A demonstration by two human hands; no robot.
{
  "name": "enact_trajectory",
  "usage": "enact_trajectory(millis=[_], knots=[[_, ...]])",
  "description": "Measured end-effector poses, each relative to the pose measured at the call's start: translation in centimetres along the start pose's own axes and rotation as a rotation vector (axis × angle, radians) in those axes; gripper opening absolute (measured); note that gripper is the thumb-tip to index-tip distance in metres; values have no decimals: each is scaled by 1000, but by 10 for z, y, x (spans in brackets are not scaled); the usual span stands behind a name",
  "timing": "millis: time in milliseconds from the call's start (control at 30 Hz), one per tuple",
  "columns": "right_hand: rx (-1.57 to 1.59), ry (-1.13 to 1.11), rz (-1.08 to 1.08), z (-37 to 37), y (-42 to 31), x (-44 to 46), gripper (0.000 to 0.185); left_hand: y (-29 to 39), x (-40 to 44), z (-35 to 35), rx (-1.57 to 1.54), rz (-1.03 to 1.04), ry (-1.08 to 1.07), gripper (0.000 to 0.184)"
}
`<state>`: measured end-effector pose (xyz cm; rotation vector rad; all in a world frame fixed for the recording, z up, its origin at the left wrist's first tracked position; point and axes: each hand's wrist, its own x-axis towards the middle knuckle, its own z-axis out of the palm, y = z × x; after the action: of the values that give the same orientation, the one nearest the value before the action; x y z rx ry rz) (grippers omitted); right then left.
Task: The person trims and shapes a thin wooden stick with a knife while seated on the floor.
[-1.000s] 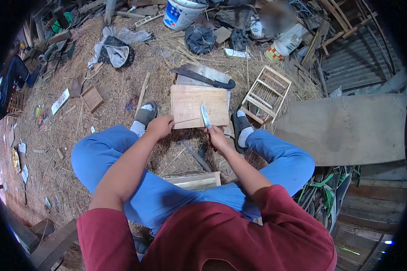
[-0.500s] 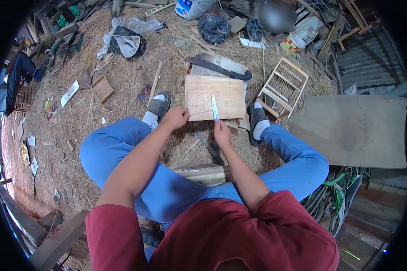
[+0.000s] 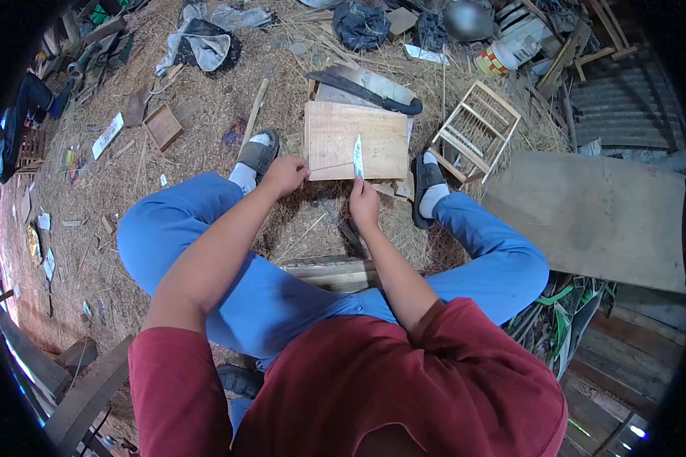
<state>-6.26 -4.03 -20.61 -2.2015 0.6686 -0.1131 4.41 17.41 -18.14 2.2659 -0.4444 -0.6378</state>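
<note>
My left hand (image 3: 287, 175) is closed at the lower left corner of a pale wooden board (image 3: 347, 126), pinching one end of a thin stick (image 3: 331, 166). The stick lies across the board's lower part and reaches the knife blade. In my right hand (image 3: 365, 204) is the handle of a knife (image 3: 358, 158), whose shiny blade points away from me over the board. Behind the board lies a long dark curved blade-like tool (image 3: 362, 92). My feet rest on either side of the board.
A small barred wooden frame (image 3: 476, 135) stands right of the board, near my right foot. A large flat sheet (image 3: 587, 217) lies farther right. On the left are a shallow wooden box (image 3: 162, 127) and a wood strip (image 3: 256, 110). Black bags (image 3: 360, 27) and a bucket (image 3: 495, 59) sit beyond.
The view has shifted, first sideways and then slightly downward. The knife has tilted from leaning left to nearly upright in view. Both hands keep their holds.
</note>
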Motion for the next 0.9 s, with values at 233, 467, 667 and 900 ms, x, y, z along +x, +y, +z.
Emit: enact_trajectory(millis=[233,467,667,900], knots=[[-44,-18,-4,-1,-4,-4,49,2,-3,2,118,110,132,22],[-58,-44,15,2,-4,-2,52,6,3,-1,46,-32,4,24],[-61,-80,-32,6,-8,-12,51,-2,4,8,28,-38,20,24],[-95,-82,-59,16,-5,-19,51,12,1,0,-13,-157,-48,23]])
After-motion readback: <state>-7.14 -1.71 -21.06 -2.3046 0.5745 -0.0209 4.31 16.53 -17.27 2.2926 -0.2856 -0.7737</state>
